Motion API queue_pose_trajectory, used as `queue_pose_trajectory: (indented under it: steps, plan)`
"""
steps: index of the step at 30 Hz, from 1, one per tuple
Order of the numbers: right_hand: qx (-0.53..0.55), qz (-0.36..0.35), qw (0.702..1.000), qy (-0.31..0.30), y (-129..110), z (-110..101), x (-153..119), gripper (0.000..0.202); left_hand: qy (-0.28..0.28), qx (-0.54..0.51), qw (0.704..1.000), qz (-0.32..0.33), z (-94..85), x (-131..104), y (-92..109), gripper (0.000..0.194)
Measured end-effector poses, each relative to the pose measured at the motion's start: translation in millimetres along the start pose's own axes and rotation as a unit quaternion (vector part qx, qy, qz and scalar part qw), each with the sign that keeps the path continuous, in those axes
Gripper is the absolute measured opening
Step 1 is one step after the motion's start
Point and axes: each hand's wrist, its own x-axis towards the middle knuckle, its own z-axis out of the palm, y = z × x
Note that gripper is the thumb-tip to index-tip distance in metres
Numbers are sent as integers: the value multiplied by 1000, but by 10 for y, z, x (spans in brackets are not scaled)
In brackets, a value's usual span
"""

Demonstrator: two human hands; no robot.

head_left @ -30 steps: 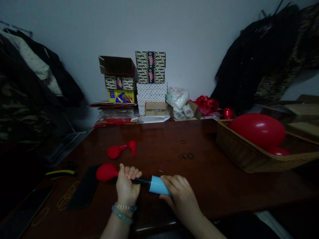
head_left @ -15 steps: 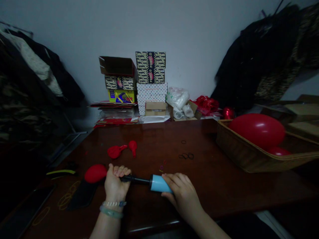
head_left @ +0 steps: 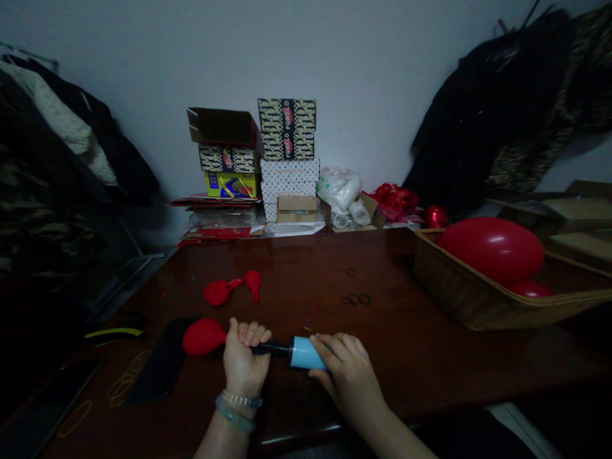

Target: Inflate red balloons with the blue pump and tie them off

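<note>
Reading the glossy dark-brown wooden table (head_left: 396, 357) from the wearer's side, hub mid-top, 12 at the wall. At 8, outer edge: dark flat phone-like slab (head_left: 52, 395), then thin yellow rubber bands (head_left: 125, 381), loose and overlapping, probably spread so one picks up easily. Inboard of those, black flat rounded slab (head_left: 160, 363), lying flat.

Above its inner end: small, partly filled red rubber balloon (head_left: 201, 337), bulb pointing 9, clear of the fist so nothing squeezes it. Two limp red balloons (head_left: 218, 292) at 10, off the working line.

Left hand (head_left: 246, 366) is closed round the black end of the blue-and-black plastic hand pump (head_left: 306, 354), presumably pinching the balloon neck onto it; the joint is hidden. Pump lies roughly sideways at 7, short bit of black rod showing. Right hand (head_left: 351, 370) wraps the blue barrel's outer end, so the two grips oppose along one axis.

Near the hub, toward 1: small black bands (head_left: 364, 299). Between 2 and 3: brown woven basket (head_left: 459, 293), its walls likely stopping the big glossy red balloon (head_left: 492, 248) rolling.
</note>
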Motion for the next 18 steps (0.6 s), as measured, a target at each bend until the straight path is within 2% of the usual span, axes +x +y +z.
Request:
queue_pose_trajectory:
  steps: [6, 10, 13, 18]
  plan:
    - [16, 14, 1000, -10, -57, -7, -2, 54, 7, 8, 1000, -6, 41, -53, -120, 46]
    - [28, 14, 999, -19, -56, -16, -8, 55, 21, 11, 1000, -4, 82, -62, -122, 46]
    - [36, 8, 999, -24, -51, -35, 1, 55, 30, 23, 999, -3, 116, -58, -42, 44]
    - [37, -3, 999, -31, -52, -84, 37, 54, 23, 32, 999, 13, 150, -23, 204, 41]
